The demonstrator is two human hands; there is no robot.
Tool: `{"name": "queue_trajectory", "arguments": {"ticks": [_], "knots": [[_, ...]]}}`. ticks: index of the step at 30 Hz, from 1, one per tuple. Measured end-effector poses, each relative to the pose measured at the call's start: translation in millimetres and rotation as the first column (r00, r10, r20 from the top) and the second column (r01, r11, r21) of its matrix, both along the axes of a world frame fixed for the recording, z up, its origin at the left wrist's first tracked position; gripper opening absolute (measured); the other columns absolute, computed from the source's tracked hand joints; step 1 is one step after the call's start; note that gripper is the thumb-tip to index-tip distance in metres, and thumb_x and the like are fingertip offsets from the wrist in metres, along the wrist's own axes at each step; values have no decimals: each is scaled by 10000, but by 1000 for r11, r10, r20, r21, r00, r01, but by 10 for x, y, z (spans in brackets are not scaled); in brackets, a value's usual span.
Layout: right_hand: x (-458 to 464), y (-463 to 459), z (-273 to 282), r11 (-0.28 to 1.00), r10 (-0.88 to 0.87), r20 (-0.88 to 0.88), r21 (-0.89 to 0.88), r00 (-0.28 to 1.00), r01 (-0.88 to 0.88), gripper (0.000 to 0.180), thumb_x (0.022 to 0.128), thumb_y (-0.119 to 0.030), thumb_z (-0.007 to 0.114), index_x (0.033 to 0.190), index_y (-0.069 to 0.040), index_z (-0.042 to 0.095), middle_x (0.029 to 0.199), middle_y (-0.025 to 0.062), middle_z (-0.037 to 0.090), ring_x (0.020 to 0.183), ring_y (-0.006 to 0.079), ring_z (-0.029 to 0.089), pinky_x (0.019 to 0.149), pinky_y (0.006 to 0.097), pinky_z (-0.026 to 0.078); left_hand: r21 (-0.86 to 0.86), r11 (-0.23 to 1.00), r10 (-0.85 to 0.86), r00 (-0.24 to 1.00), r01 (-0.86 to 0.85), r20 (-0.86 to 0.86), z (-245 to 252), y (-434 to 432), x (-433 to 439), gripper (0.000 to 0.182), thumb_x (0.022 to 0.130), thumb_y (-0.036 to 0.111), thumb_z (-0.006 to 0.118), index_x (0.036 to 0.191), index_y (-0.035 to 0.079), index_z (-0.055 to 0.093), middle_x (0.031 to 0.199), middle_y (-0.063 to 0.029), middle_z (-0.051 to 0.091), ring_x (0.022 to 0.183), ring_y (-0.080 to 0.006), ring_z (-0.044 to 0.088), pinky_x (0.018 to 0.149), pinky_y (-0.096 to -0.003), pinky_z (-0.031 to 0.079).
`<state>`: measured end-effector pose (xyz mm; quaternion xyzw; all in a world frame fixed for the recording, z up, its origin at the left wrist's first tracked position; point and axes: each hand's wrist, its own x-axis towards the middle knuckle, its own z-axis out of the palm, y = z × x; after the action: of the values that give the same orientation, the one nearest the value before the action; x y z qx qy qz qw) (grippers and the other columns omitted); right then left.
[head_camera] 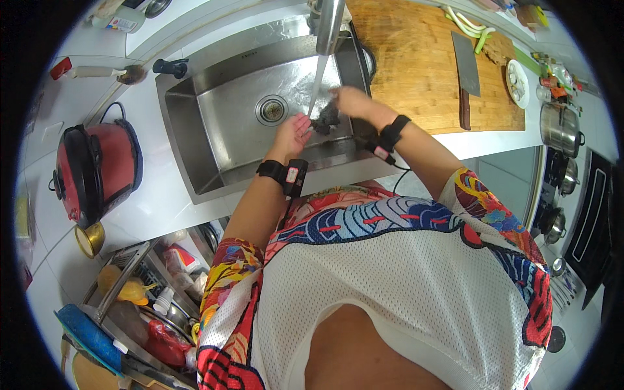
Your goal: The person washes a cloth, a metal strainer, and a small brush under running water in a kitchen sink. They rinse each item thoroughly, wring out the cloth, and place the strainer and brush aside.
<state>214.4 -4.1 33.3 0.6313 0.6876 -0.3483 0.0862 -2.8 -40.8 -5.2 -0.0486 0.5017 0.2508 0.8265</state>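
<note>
A stainless steel sink (229, 126) lies before me, with a round drain strainer (271, 110) in its floor. From the metal faucet (329, 29) a stream of water (318, 85) runs down to the fingertips of my left hand (294, 134), which is turned palm up. My right hand (356, 103) is over the sink's right side, its fingers bent and slightly blurred; whether it pinches anything cannot be made out. Between and just below the hands sits a dark, wet clump (327, 118) of unclear material.
Right of the sink, a wooden cutting board (409, 63) carries a cleaver (466, 68), pale green stalks (468, 25) and a small white plate (517, 84). A red and black electric cooker (105, 163) stands left. Below it is an open drawer (131, 273) of kitchen goods.
</note>
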Motion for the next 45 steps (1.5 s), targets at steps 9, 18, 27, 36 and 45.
{"name": "queue_trajectory", "arguments": {"ticks": [9,18,27,36,45], "knots": [[335,735,712,710,-607,-584,-95,538,698,241,958,-275,520,959,-55,621,852,35,667,750,118,643,647,254,490,10,981,188,969,-192,162,351,269,311,260,904,117,507,1114,-36,522,1170,-178,556,1146,-308,523,1009,-436,418],[350,1197,740,648,-542,-750,-86,378,757,161,909,-101,539,990,27,594,888,120,684,682,173,659,618,270,533,160,971,138,964,-177,225,667,498,354,315,926,137,489,1184,-45,491,1190,-171,536,1125,-292,533,999,-416,442],[59,350,10,851,-420,-601,0,680,525,251,890,-24,502,1125,-55,587,957,53,626,776,141,603,705,274,533,409,563,81,445,718,-892,-314,-147,-790,221,861,128,539,1048,31,606,1076,-145,606,999,-278,576,851,-376,462],[-95,-319,-891,829,225,244,-556,943,-54,664,883,-141,533,1472,-159,228,1330,168,509,1175,354,524,919,460,470,388,649,204,342,654,-917,-34,-697,-1239,242,838,52,507,1047,18,625,1039,-168,616,917,-307,601,817,-374,478],[-617,104,-638,933,-106,-180,-358,978,35,435,860,-403,616,988,10,670,945,150,670,867,289,636,783,391,507,436,614,226,383,658,-896,-167,-618,-1551,220,857,96,527,1041,43,634,1003,-150,648,925,-294,618,816,-355,483]]}}
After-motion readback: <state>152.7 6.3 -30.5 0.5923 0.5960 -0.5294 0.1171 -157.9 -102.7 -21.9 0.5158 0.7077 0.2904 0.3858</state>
